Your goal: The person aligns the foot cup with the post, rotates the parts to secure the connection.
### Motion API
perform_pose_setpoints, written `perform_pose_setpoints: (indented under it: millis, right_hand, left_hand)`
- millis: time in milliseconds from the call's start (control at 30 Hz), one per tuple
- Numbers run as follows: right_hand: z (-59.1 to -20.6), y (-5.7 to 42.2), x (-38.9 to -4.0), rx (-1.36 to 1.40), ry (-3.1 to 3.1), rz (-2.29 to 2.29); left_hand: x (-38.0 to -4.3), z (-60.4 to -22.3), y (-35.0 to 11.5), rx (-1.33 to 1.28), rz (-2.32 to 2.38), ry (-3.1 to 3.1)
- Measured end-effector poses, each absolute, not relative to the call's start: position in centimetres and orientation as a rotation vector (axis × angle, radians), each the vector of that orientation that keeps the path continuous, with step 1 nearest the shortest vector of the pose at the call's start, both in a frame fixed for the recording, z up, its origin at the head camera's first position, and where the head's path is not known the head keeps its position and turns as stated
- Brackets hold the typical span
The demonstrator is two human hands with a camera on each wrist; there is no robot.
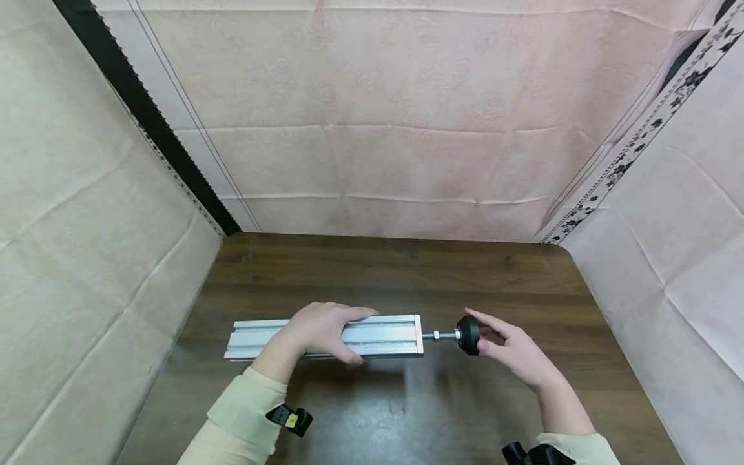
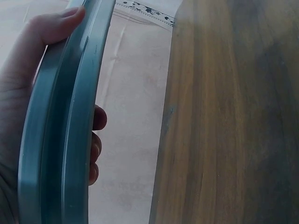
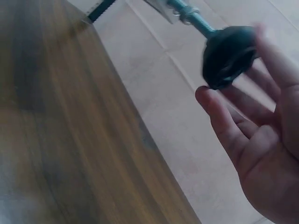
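A silver aluminium extrusion profile (image 1: 386, 334) is held crosswise above the table. My left hand (image 1: 318, 330) grips it near the middle, thumb along the near side; in the left wrist view, fingertips (image 2: 99, 119) curl around the far edge of the grooved profile (image 2: 77, 112). From the plate at its right end sticks out a threaded rod (image 1: 446, 335) with a nut on it. A black round levelling foot (image 1: 468, 335) sits on the rod's outer end. My right hand (image 1: 514, 352) pinches the foot's rim between thumb and fingers, the foot's hollow underside (image 3: 229, 70) facing the palm.
Beneath the hands lies a brown wood-grain table (image 1: 407, 278) with rounded far corners. Pale cloth hangs form a back wall (image 1: 372, 155) and two sides around it. Small black cameras are strapped at both wrists.
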State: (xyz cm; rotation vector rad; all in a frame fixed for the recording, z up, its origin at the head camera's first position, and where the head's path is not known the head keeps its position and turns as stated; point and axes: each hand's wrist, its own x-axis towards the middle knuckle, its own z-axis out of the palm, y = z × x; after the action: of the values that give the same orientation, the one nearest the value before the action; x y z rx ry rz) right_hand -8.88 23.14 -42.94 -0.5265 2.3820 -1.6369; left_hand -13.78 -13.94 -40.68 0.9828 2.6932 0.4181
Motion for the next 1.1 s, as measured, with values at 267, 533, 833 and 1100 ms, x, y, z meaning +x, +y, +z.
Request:
perform_pose_setpoints:
  millis: [267, 533, 833, 1100]
  right_hand:
    - [-43.35, 23.41, -8.79, -0.578, 2.363, -1.712]
    - [-43.66, 23.44, -8.61, -0.645, 2.297, -1.792]
    - [-43.4, 23.45, -8.67, -0.604, 2.358, -1.766]
    - [-43.28, 23.19, -8.61, -0.632, 2.391, -1.686]
  left_hand:
    - [-13.75, -40.94, -13.79, 0.995, 0.437, 2.679]
    - [-13.71, -40.77, -13.79, 0.993, 0.419, 2.678]
    - [-13.68, -40.68, -13.71, 0.991, 0.431, 2.681]
    - [-13.74, -40.52, -13.84, 0.973, 0.425, 2.696]
